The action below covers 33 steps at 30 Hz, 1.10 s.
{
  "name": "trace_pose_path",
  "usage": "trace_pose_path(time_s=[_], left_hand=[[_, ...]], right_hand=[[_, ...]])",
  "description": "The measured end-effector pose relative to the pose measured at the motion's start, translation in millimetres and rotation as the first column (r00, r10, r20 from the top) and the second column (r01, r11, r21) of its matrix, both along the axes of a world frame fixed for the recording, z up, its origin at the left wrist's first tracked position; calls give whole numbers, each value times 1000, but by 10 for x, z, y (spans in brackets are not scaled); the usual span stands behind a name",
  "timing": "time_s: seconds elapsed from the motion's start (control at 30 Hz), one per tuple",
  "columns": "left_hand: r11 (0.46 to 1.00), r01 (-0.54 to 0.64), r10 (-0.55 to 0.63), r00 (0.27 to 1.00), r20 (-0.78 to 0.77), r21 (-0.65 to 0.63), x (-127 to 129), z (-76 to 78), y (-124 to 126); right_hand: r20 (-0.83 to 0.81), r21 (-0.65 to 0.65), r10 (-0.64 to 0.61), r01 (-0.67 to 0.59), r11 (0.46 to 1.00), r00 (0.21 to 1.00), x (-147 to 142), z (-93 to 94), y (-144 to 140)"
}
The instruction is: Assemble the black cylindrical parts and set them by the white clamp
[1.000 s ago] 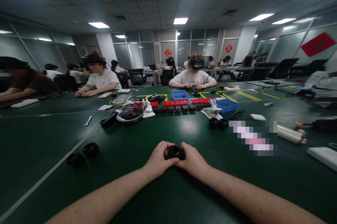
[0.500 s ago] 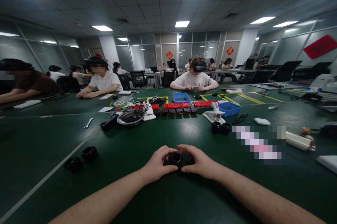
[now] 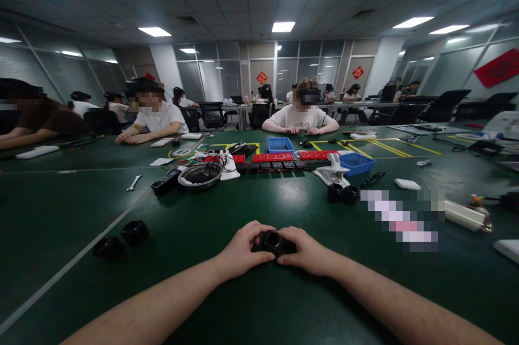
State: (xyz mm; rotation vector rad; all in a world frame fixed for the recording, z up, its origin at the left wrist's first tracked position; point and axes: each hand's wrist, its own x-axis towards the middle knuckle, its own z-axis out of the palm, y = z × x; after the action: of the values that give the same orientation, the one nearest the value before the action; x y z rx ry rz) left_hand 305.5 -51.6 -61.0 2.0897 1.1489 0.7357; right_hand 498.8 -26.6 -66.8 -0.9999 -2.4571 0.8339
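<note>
A black, round, hollow part (image 3: 272,241) rests at the table's front middle, its ring-shaped opening facing up; its exact kind I cannot make out. My left hand (image 3: 248,247) curls round its left side, thumb in front and fingers behind. From the other side my right hand (image 3: 305,250) grips it with thumb and fingertips. The part's lower sides are partly covered by the fingers. Off to the left lie two similar black parts, one (image 3: 135,232) just behind the other (image 3: 108,247). Two more black parts (image 3: 335,193) stand at the right.
Across the green table (image 3: 227,307) are a wrench (image 3: 134,183), a metal bowl (image 3: 190,183) with cables, red socket strips (image 3: 273,157), blue trays (image 3: 357,163), a white clamp (image 3: 331,174) and a pale cylinder (image 3: 464,216). A person (image 3: 302,117) sits opposite; others sit at the left.
My right hand has closed in from the right, its fingers now against the black round part. My left hand keeps its hold. The view has tilted slightly.
</note>
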Motion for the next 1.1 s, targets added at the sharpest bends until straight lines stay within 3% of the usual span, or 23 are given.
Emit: trace_pose_path(time_s=[0.23,0.47,0.63,0.77,0.97,1.1], left_hand=[[1000,3,-3,1000,21,-2,5,1,-6],[992,-124,124,992,31,5,80,-69,-37],[954,-298,298,954,34,10,170,-83,-105],[952,-304,303,952,39,33,177,-75,-110],[991,-131,132,988,84,-15,95,-78,-48],[1000,-18,18,995,95,-11,54,-59,-30]], right_hand=[[-27,-21,-2,2,1000,1000,-4,-22,6],[-42,-64,-175,172,983,984,-55,-91,-12],[1,73,-330,329,942,944,-168,-171,-73],[50,173,-402,388,905,914,-214,-169,-140],[-85,107,-183,191,976,979,-105,-68,-143],[-61,39,-44,47,998,997,-15,-6,-81]])
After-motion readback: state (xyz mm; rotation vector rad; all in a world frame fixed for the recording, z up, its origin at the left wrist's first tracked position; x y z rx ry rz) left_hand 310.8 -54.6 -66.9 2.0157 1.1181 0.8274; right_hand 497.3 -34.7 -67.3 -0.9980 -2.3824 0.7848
